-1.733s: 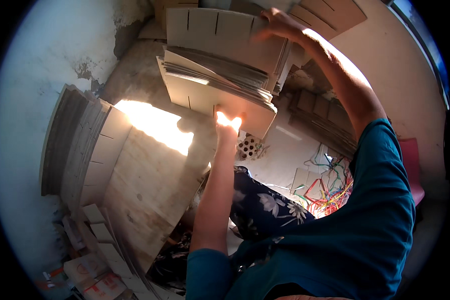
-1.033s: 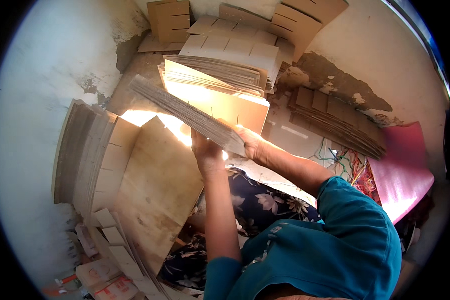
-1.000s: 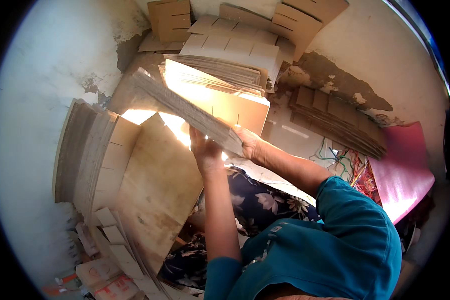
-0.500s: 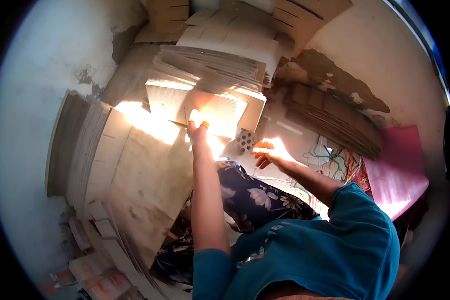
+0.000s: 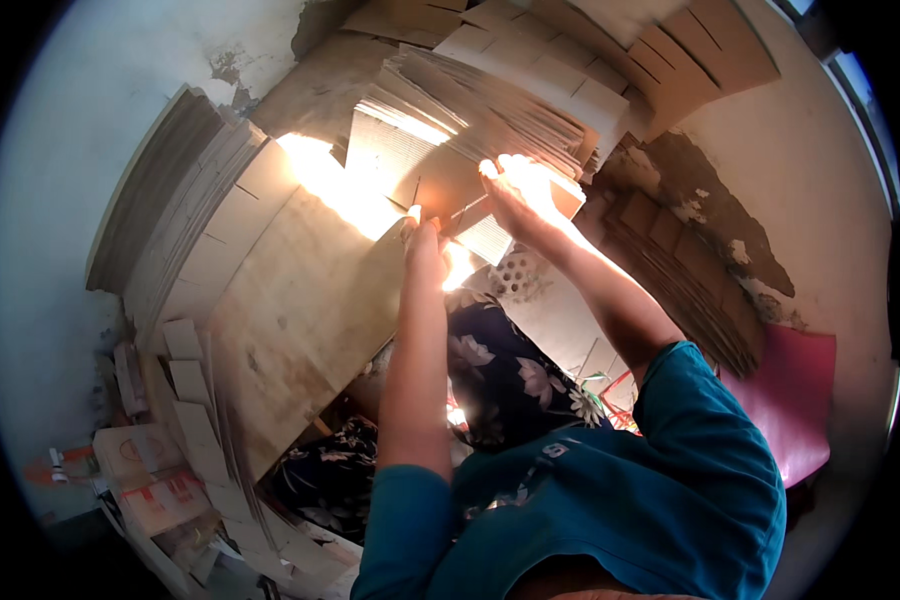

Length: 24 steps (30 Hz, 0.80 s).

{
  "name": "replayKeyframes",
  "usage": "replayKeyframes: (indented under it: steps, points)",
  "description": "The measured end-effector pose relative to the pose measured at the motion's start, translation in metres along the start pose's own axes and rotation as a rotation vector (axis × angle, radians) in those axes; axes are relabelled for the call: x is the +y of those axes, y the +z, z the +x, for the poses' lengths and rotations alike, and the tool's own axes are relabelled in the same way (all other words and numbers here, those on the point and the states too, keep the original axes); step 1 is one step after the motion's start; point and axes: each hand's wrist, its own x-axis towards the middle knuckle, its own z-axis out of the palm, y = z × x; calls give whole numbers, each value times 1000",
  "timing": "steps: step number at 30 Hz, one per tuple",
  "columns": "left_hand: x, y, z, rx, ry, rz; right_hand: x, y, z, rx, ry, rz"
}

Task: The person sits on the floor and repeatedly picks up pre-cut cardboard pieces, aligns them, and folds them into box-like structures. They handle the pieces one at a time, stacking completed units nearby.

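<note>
Beside the wooden board (image 5: pixel 290 310), both hands (image 5: pixel 425 245) (image 5: pixel 523 203) are at slotted cardboard sheets (image 5: pixel 388 158).

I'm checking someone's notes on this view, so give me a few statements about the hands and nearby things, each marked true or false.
1. The left hand is at the lower edge of the slotted cardboard sheets in front. True.
2. The right hand lies in the person's lap. False: the right hand is at the same sheets, farther right than the left hand.
3. A row of cardboard panels stands along the left side of the wooden board. True.
4. The pink sheet is left of the wooden board. False: the pink sheet is at the far right.
5. The sleeves are teal. True.
</note>
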Motion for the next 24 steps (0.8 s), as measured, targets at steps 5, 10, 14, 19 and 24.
replayKeyframes:
  steps: [5, 10, 14, 19, 24]
  points:
    - [-1, -22, -5, -253, 43, 96, -11, -19, 6, -65, 23, 316]
    - [-24, -37, 15, -362, 146, -48, -11, -10, 62, 177, 200, 133]
    - [-20, -27, 5, -357, 167, -54, -29, -12, 93, -448, 215, 293]
    - [5, -16, -3, -415, 219, 498, -1, 27, 70, 2, -137, -218]
    - [11, -61, 6, -304, 343, 441, 2, 33, 56, 180, -88, 109]
